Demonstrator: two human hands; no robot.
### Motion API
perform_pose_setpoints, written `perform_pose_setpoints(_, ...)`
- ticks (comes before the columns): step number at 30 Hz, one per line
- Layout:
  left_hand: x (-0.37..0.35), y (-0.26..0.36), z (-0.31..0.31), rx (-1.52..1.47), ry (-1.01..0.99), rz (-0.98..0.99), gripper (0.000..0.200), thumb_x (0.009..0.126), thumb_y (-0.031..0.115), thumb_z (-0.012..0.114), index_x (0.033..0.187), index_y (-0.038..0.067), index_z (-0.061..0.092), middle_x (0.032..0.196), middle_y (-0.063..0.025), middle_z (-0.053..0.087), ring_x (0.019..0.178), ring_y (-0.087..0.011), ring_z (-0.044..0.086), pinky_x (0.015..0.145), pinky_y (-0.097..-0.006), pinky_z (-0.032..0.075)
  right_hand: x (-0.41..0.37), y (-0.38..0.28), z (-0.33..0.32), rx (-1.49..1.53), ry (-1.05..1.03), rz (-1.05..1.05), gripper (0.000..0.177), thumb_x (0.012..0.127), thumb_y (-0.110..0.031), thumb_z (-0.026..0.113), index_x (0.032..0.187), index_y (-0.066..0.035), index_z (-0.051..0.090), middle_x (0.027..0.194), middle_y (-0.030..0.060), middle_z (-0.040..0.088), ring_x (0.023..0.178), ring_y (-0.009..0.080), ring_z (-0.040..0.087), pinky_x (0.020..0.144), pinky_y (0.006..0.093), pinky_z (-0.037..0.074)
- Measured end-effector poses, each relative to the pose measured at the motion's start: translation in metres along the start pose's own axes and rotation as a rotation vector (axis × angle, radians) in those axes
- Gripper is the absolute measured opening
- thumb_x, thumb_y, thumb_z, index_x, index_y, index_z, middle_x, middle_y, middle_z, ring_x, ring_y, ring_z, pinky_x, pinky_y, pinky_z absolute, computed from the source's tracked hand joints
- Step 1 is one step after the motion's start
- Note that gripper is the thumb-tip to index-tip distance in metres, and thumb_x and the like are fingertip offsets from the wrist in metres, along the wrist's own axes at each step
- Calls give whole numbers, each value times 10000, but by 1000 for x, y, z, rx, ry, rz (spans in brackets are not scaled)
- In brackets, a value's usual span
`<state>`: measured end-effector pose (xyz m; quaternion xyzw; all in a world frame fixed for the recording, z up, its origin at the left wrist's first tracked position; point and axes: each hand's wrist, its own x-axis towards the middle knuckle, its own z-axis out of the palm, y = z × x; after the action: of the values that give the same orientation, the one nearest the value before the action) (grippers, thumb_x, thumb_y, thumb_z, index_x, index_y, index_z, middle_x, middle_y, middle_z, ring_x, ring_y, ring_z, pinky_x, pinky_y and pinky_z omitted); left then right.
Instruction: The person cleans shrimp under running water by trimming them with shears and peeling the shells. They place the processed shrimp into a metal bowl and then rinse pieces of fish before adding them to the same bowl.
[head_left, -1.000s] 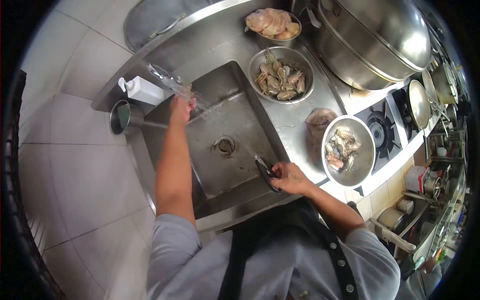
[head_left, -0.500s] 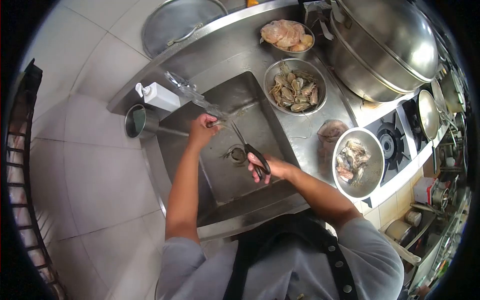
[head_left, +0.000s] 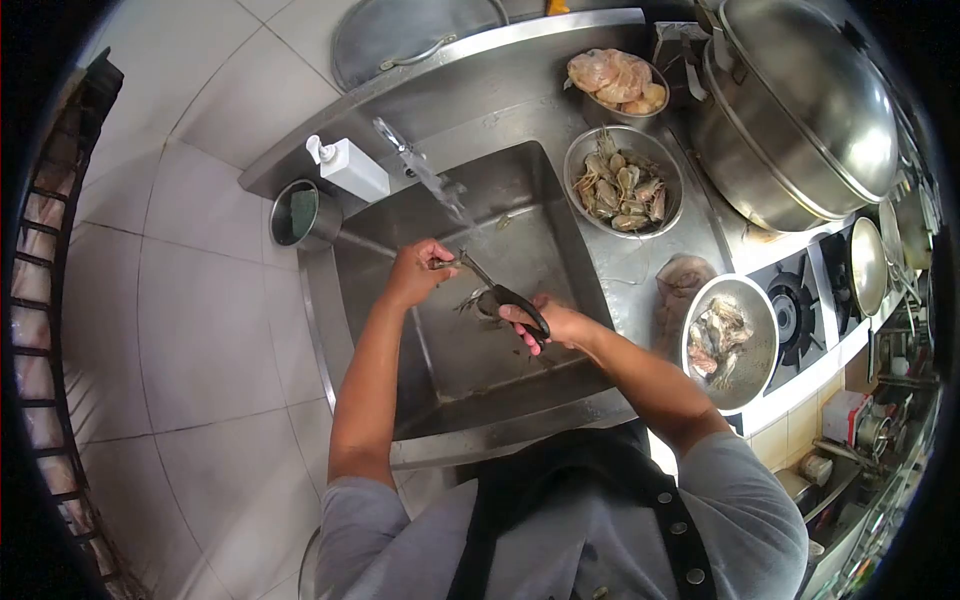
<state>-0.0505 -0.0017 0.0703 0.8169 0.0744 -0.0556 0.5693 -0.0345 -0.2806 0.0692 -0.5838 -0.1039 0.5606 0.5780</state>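
Over the steel sink (head_left: 500, 370), my left hand (head_left: 418, 272) pinches a shrimp (head_left: 444, 264). My right hand (head_left: 543, 322) is closed around the black handles of the scissors (head_left: 520, 306). The blades look nearly closed and their tip touches or lies right beside the shrimp. Water runs from the faucet (head_left: 392, 136) just beyond my left hand. Bits of shrimp lie around the drain, below the scissors. A steel bowl (head_left: 578, 160) full of shrimp sits right of the sink, and a colander (head_left: 762, 345) with shrimp scraps stands nearer my right arm.
A bowl of pale meat (head_left: 615, 78) is at the back. A soap bottle (head_left: 355, 172) and a steel pot (head_left: 283, 236) stand left of the sink. A large steamer (head_left: 780, 110), a gas burner (head_left: 792, 308) and a wet pinkish item (head_left: 683, 280) are on the right.
The scissors have closed from spread blades and now meet the shrimp in my left hand. The whole view has shifted, with the sink and bowls appearing further right.
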Motion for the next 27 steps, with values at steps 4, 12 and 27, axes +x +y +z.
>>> perform_pose_setpoints(4, -7, -3, 1, 28, -15, 5, 232, 720, -55, 731, 905, -12, 598, 904, -51, 643, 822, -93, 588, 736, -237, 492, -6, 8, 13, 52, 73, 15, 475, 845, -517, 629, 665, -92, 520, 550, 17, 525, 442, 122, 538, 390, 233, 386)
perform_pose_setpoints(12, -14, 0, 5, -228, 311, -165, 299, 807, -7, 671, 1075, -53, 546, 885, -105, 627, 738, -165, 634, 681, -274, 537, -19, 50, 20, 161, -219, 57, 850, 761, -864, 260, 935, -83, 545, 750, 65, 605, 751, 206, 627, 586, 340, 434)
perform_pose_setpoints(27, -23, 2, 52, -420, 361, -260, 328, 847, 87, 668, 1096, -67, 521, 884, -107, 603, 703, -168, 618, 611, -291, 547, -10, 36, 28, 70, 76, -115, 675, 825, -742, 429, 816, -76, 544, 653, 33, 588, 550, 137, 611, 400, 238, 359)
